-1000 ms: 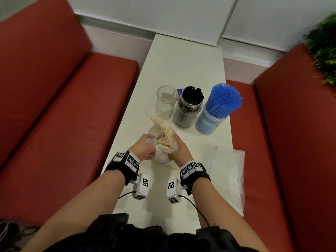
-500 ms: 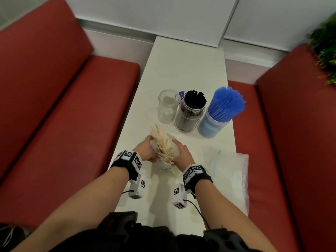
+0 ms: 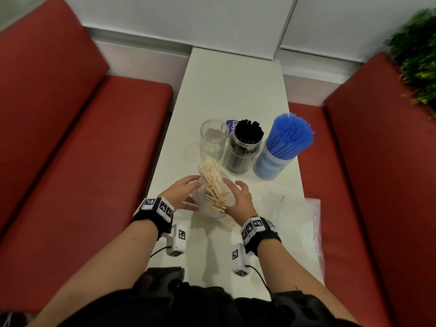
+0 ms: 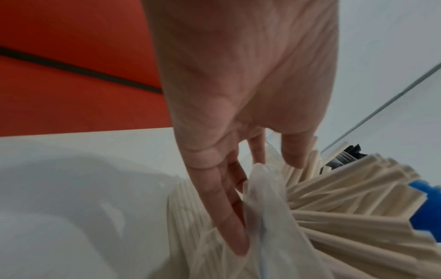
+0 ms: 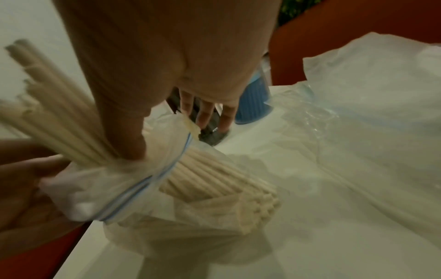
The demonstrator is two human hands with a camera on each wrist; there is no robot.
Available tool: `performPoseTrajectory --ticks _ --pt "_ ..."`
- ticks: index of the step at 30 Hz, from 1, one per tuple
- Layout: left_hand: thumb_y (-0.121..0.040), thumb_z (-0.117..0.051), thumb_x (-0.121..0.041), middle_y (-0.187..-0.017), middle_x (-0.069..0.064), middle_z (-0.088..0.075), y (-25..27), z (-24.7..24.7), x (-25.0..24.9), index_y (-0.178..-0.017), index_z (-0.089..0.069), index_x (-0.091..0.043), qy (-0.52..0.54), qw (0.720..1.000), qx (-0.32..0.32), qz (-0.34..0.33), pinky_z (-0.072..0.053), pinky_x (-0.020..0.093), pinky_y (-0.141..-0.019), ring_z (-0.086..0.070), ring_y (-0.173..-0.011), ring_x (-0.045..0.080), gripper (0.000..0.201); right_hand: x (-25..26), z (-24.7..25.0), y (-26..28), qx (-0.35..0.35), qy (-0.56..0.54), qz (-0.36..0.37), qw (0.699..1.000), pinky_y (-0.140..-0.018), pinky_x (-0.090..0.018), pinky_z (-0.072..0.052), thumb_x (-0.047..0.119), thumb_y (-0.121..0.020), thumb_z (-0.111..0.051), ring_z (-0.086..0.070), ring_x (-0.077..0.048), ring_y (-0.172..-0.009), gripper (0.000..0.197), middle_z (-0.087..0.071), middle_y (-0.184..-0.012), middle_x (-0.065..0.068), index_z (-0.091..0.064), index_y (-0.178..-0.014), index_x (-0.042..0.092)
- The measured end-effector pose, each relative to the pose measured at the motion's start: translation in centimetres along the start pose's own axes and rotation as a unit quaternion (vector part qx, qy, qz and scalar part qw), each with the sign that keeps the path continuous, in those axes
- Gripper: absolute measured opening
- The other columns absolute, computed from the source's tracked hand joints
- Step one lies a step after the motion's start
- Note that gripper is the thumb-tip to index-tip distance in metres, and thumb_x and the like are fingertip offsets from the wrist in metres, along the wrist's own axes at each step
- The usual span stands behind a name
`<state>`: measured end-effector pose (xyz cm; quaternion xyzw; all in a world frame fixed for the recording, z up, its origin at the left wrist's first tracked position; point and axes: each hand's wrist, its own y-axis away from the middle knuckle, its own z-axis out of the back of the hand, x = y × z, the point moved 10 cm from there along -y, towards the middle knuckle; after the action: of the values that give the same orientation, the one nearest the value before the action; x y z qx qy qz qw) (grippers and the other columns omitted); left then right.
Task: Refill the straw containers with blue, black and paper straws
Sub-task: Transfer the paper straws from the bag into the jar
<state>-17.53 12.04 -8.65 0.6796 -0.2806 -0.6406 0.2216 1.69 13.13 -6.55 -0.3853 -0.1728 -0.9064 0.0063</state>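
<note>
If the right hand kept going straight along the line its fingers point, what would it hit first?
Most likely the jar of black straws: in the right wrist view the right hand points its fingers at its dark wall, with the blue straw container just to the side. Depth is unclear.

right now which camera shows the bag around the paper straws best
The right wrist view: the bag, blue zip strip bunched round the paper straws, sits close up. Left wrist shows only a crumpled fold; in the head view the left hand and right hand hide most of it.
</note>
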Motion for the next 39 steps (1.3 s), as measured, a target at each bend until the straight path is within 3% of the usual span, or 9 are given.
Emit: performPoseTrajectory --ticks 10,15,21,24,27,30,34,36,39 --pt "-0.098 -0.049 0.005 -0.092 0.015 -0.063 -1.0 1.2 -1.2 -0.11 -0.062 -0.007 -0.03 0.997 -0.066 -0.037 -0.055 0.035 -0.063 -0.062 -0.077 0.025 0.021 3.6 -1.1 0.3 -0.026 0.036 0.095 0.995 -0.102 -0.039 -0.032 0.027 -0.09 -0.067 -0.048 -0.022 -0.125 0.045 -0.062 -0.132 0.005 -0.06 -0.134 0.03" --pt "-0.104 -0.051 -0.01 -0.101 0.019 -0.065 -0.6 0.1 -1.5 -0.127 -0.058 -0.01 -0.034 0.998 -0.044 -0.043 -0.054 0.037 -0.075 -0.063 -0.083 0.027 0.024 4.2 -1.7 0.4 -0.028 0.072 0.095 0.992 -0.095 -0.034 -0.031 0.022 -0.098 -0.057 -0.052 -0.022 -0.123 0.031 -0.064 -0.129 0.0 -0.059 -0.129 0.019" --pt "-0.104 -0.053 -0.012 -0.08 0.02 -0.06 0.0 0.2 -2.0 -0.116 -0.064 0.006 -0.073 0.994 -0.056 -0.058 -0.045 0.038 -0.071 -0.054 -0.066 0.027 0.024 5.4 -0.7 0.6 -0.043 -0.023 0.08 0.996 -0.081 -0.032 -0.025 0.021 -0.103 -0.041 -0.044 -0.03 -0.095 0.008 -0.056 -0.08 0.009 -0.045 -0.108 0.026" --pt "-0.104 -0.053 -0.009 -0.081 0.017 -0.06 0.3 0.7 -1.8 -0.117 -0.064 0.006 -0.051 0.995 -0.07 -0.055 -0.048 0.033 -0.067 -0.056 -0.064 0.025 0.023 6.0 -0.3 0.7 -0.055 -0.082 0.091 0.991 -0.079 -0.035 -0.041 0.024 -0.105 -0.043 -0.054 -0.029 -0.094 0.006 -0.063 -0.09 -0.002 -0.042 -0.11 0.021" --pt "-0.102 -0.053 -0.005 -0.077 0.012 -0.066 0.8 0.3 -1.5 -0.109 -0.066 0.001 -0.04 0.996 -0.059 -0.047 -0.054 0.031 -0.064 -0.063 -0.06 0.019 0.015 5.5 -1.8 1.1 -0.018 -0.118 0.087 0.989 -0.068 -0.023 -0.044 0.023 -0.105 -0.047 -0.062 -0.02 -0.089 0.01 -0.065 -0.103 -0.002 -0.043 -0.114 0.022" --pt "-0.101 -0.052 -0.002 -0.082 0.018 -0.065 1.1 0.3 -1.3 -0.105 -0.065 0.003 -0.048 0.996 -0.059 -0.04 -0.056 0.042 -0.074 -0.064 -0.07 0.028 0.014 4.5 -3.2 0.8 0.024 -0.077 0.083 0.993 -0.083 -0.032 -0.048 0.016 -0.101 -0.053 -0.062 -0.024 -0.1 0.02 -0.069 -0.112 -0.008 -0.059 -0.118 0.009" --pt "-0.101 -0.049 0.003 -0.061 0.009 -0.066 1.5 0.6 -1.0 -0.087 -0.064 -0.002 -0.033 0.997 -0.063 -0.032 -0.053 0.024 -0.047 -0.061 -0.044 0.013 0.021 4.4 -2.9 0.2 0.048 -0.121 0.055 0.99 -0.075 -0.019 -0.048 0.023 -0.101 -0.055 -0.063 -0.009 -0.092 0.018 -0.07 -0.103 0.005 -0.064 -0.115 0.017" --pt "-0.101 -0.05 0.004 -0.054 0.005 -0.064 1.8 0.6 -1.0 -0.086 -0.062 -0.002 -0.016 0.997 -0.066 -0.029 -0.05 0.021 -0.043 -0.06 -0.04 0.01 0.02 4.9 -1.4 -0.1 0.004 -0.166 0.059 0.984 -0.064 -0.01 -0.042 0.021 -0.101 -0.053 -0.059 0.004 -0.076 0.009 -0.065 -0.087 0.012 -0.061 -0.104 0.022" --pt "-0.101 -0.049 0.006 -0.062 0.012 -0.059 2.1 0.4 -1.3 -0.088 -0.06 0.001 0.002 0.997 -0.061 -0.036 -0.049 0.021 -0.041 -0.061 -0.04 0.011 0.017 5.9 0.0 -0.5 -0.042 -0.194 0.078 0.977 -0.061 -0.012 -0.043 0.02 -0.101 -0.05 -0.052 -0.002 -0.063 0.01 -0.057 -0.073 0.008 -0.057 -0.094 0.023"
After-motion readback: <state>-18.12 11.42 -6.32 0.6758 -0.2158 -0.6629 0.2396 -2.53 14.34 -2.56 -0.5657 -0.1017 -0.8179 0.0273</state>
